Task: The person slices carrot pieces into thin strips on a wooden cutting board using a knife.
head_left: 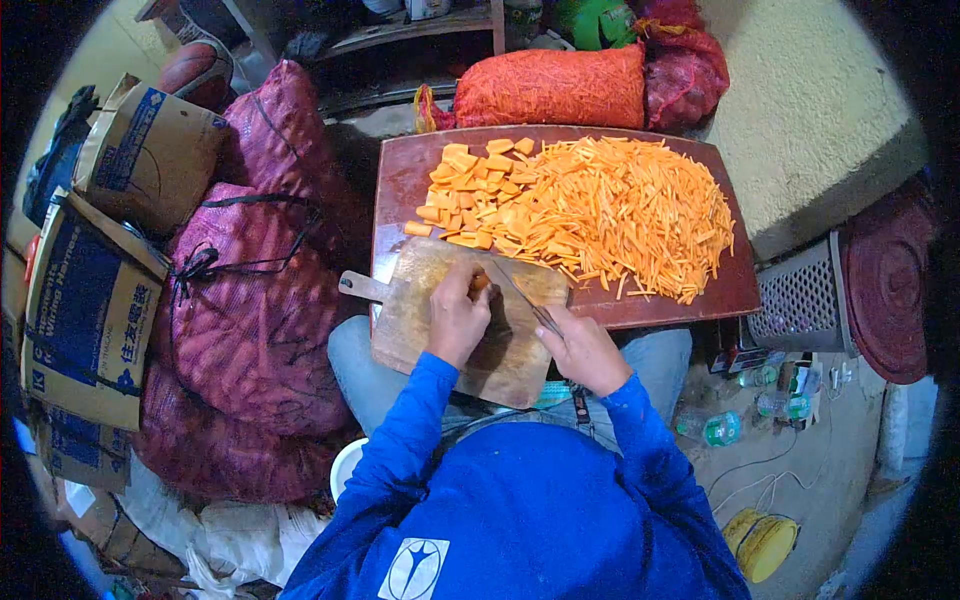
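My left hand (460,318) is closed on an orange carrot piece (480,284), pressing it down on the wooden cutting board (408,335). My fingers cover most of that piece. In my right hand (588,352) is a knife (527,295), its blade pointing up and left over the board, just right of the carrot piece. Beyond the board lies a pile of carrot chunks and slices (470,190). To its right spreads a large heap of thin carrot strips (650,215). Both piles rest on a red-brown table (415,165), which the board overlaps at its near edge.
Large red mesh sacks (255,310) and cardboard boxes (85,310) crowd the left. An orange mesh sack (550,88) lies behind the table. At right are a grey plastic basket (800,300), plastic bottles (720,428) and a yellow container (765,545) on the floor.
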A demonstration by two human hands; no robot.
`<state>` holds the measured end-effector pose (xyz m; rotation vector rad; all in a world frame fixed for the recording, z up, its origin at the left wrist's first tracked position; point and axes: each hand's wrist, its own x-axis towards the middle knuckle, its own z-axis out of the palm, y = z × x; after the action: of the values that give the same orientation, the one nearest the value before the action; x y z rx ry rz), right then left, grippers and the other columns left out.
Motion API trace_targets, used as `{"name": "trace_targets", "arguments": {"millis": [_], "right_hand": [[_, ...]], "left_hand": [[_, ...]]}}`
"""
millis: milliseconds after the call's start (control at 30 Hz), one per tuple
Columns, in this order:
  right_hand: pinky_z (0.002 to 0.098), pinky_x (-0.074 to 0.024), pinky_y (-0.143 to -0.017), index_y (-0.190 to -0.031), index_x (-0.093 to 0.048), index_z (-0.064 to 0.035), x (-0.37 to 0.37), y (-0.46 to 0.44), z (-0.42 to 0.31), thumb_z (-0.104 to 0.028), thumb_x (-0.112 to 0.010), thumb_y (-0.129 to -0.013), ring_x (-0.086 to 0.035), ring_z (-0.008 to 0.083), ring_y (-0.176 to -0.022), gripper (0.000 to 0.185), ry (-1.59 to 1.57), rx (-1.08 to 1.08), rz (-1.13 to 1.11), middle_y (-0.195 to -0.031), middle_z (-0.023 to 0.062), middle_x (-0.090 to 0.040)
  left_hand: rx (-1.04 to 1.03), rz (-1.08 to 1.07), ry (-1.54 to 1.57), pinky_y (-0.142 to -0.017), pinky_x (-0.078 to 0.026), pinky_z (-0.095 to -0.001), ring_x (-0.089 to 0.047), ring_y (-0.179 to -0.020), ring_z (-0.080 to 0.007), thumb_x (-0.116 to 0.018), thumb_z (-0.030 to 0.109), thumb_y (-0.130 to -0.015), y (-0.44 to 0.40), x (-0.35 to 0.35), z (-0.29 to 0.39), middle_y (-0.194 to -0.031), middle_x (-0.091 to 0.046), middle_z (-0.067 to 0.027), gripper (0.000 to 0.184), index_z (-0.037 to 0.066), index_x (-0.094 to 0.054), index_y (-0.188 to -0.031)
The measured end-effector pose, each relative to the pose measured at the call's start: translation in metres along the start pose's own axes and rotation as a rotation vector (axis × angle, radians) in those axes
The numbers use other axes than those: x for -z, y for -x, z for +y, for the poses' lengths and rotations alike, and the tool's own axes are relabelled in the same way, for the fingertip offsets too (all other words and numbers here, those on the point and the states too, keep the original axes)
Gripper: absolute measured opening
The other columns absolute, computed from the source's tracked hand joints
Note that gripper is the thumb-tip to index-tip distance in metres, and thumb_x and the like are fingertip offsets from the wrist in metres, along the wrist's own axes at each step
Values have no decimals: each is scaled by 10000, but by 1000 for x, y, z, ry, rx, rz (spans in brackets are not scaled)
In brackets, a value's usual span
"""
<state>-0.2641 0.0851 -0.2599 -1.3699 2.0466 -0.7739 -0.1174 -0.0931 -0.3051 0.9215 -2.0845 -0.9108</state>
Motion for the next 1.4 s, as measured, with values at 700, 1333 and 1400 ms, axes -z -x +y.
{"name": "trace_targets", "arguments": {"millis": [700,1333,1400], "right_hand": [[465,-532,-749,-1223,-621,13,4,20,-26,-239,-578,-1083,-662,409,-773,292,-356,31,-45,-862,272,-642],[519,-538,-761,-1241,-596,9,11,30,-36,-213,-550,-1086,-675,541,-932,275,-399,-7,-96,-938,331,-667],[533,-535,-758,-1232,-593,9,10,29,-38,-212,-553,-1083,-674,544,-932,269,-394,0,-83,-937,333,-666]], "left_hand": [[-215,0,-52,-783,-585,-448,-731,-910,-391,-750,-18,-894,36,6,-6,-989,-741,-211,290,-16,-715,-1182],[-243,70,-27,-761,-597,-419,-731,-868,-360,-744,-35,-913,43,0,-19,-973,-726,-194,296,-30,-706,-1206],[-261,77,-38,-770,-600,-415,-733,-877,-358,-742,-37,-914,44,0,-21,-984,-728,-192,296,-31,-705,-1208]]}}
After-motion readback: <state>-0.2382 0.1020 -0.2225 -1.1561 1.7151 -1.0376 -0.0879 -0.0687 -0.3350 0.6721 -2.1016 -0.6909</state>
